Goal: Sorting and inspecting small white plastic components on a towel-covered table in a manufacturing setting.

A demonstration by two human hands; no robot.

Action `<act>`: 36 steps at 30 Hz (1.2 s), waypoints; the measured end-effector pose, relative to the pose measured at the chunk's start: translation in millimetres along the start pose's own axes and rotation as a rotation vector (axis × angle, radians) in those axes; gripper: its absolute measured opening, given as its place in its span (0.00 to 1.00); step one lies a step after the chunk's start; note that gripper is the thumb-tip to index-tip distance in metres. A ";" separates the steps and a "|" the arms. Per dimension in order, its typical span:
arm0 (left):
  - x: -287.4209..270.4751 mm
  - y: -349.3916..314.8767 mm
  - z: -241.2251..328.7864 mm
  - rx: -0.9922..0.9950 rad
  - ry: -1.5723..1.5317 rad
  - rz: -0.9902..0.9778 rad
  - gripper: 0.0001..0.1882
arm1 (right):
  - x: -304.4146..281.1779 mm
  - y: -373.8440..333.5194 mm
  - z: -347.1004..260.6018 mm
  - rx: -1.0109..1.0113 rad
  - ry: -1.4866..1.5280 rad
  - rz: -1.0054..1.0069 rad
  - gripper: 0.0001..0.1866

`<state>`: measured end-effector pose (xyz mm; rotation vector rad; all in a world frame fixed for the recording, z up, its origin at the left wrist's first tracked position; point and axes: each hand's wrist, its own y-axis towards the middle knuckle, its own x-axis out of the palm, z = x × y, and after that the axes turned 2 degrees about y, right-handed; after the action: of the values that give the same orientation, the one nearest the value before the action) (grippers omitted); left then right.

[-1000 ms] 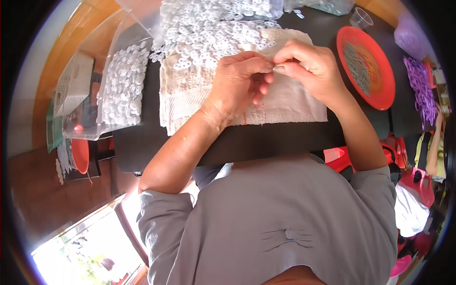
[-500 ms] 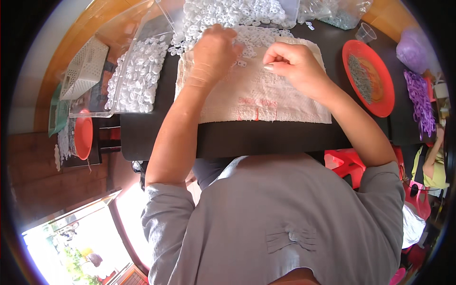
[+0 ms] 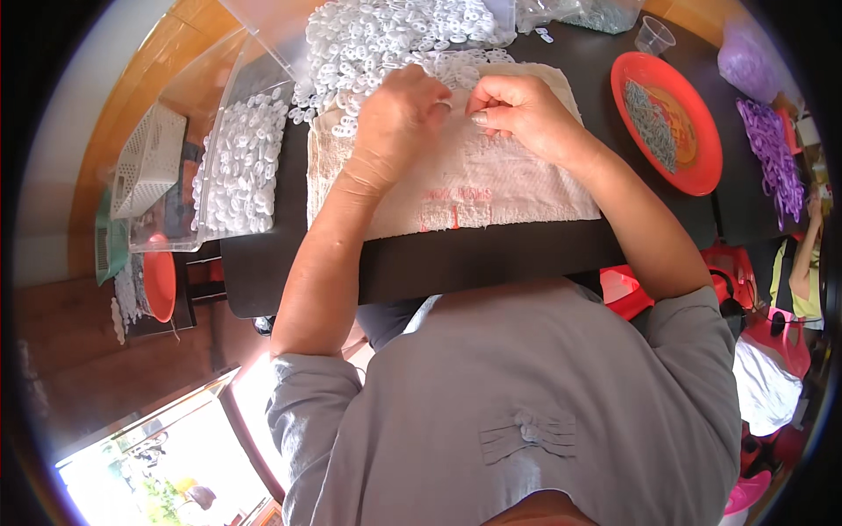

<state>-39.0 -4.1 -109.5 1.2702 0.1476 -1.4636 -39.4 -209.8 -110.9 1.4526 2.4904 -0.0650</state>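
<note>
My left hand (image 3: pixel 399 118) is closed in a pinch above a cream cloth (image 3: pixel 517 193), at the near edge of a heap of small white oval plastic pieces (image 3: pixel 395 39). A whitish bit shows at its fingertips, too small and blurred to name. Just to the right, my right hand (image 3: pixel 526 114) also pinches, thumb against forefinger, its tips facing the left hand's across a narrow gap. Whatever lies between the right fingertips is hidden. Loose white pieces lie on the cloth's far edge, close to both hands.
A clear plastic box (image 3: pixel 241 167) on the left holds more white pieces. On the right, a red plate (image 3: pixel 706 167) bears grey metallic bits; a clear cup (image 3: pixel 654 37), a purple bag (image 3: pixel 747 70) and purple strands (image 3: pixel 772 162) are nearby. Another person's arm (image 3: pixel 805 250) shows far right.
Both hands have come closer together, the right moving leftward and the left slightly lower. The whole view has shifted a little. Both hands stay pinched.
</note>
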 end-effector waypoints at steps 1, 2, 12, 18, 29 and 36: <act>5.8 -1.6 1.8 0.095 0.129 -0.004 0.05 | -0.6 0.1 0.5 -0.008 0.006 -0.009 0.01; 9.1 -2.2 3.0 0.091 0.227 -0.050 0.05 | -1.1 -0.3 0.5 -0.007 0.012 -0.006 0.01; -7.1 -0.5 17.7 -0.549 -0.656 -0.008 0.04 | -5.8 -2.7 -7.9 -0.048 0.030 0.060 0.03; -22.6 0.5 47.4 -0.794 -1.156 -0.079 0.05 | 3.3 -11.8 -28.9 -0.088 0.016 0.163 0.04; -20.0 -15.9 54.7 -0.837 -1.324 -0.006 0.07 | 10.8 -13.6 -32.9 -0.206 -0.105 0.175 0.04; -11.8 -22.8 52.7 -0.880 -1.399 0.121 0.07 | 13.1 -10.8 -25.3 -0.347 -0.216 0.229 0.02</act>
<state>-90.8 -24.7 -91.3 -0.5410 -0.2123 -1.5841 -59.8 -199.8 -90.6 1.4793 2.0288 0.2292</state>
